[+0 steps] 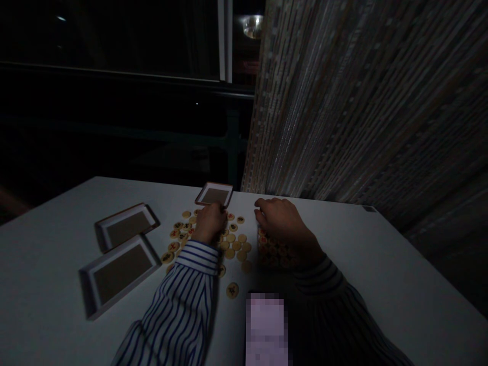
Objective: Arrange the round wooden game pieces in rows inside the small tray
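Several round pale wooden game discs [237, 247] with red or dark marks lie scattered on a white table [57, 254]. My left hand [209, 222], in a striped sleeve, rests curled among them, its fingers closed near a small open box half [214, 194]. My right hand [282, 223] lies curled over a stack of discs [271, 249] packed together in rows. What either hand's fingertips pinch is hidden in the dim light.
Two open box trays [125, 226] [118, 274] with brown insides lie at the left. A phone with a lit screen [266, 330] lies near the front edge. A woven curtain [362, 101] hangs behind the table; a dark window is at the left.
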The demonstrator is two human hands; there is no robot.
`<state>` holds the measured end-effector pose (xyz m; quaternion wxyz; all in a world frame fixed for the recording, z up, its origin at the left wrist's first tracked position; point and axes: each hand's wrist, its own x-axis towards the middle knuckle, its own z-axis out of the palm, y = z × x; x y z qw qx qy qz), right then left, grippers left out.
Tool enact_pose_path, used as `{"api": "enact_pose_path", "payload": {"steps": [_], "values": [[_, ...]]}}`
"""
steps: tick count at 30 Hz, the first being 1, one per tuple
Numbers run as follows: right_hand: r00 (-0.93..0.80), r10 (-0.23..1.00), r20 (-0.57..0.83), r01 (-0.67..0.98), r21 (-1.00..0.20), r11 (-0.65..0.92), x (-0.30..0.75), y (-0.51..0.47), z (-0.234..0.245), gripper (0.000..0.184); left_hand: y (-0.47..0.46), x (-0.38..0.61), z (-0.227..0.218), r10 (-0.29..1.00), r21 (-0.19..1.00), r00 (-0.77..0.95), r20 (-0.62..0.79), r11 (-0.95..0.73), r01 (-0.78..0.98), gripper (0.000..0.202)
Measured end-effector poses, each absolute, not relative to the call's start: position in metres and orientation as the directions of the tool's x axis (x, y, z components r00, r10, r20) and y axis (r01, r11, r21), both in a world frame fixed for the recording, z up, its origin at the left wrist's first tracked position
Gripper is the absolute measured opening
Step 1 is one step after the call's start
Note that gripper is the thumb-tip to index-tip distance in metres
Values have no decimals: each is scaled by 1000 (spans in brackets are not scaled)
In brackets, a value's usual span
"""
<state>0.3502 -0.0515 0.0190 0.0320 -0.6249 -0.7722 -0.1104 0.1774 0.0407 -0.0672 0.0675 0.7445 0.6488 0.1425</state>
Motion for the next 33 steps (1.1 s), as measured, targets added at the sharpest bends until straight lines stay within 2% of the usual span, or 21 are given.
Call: {"api": "enact_pose_path", "payload": {"steps": [5, 21, 33], "values": [[-217, 959, 182, 973, 115, 199, 350, -53, 20, 32, 40, 177, -65, 989, 312, 105, 108, -134, 941, 30], [-210, 960, 185, 974, 123, 190, 350, -53, 19, 32, 39, 176, -65, 986, 275, 117, 123, -147, 950, 32], [-221, 954, 205, 972, 132, 196, 352, -52, 17, 31, 38, 178, -58, 972, 316, 128, 197, -187, 930, 32]]}}
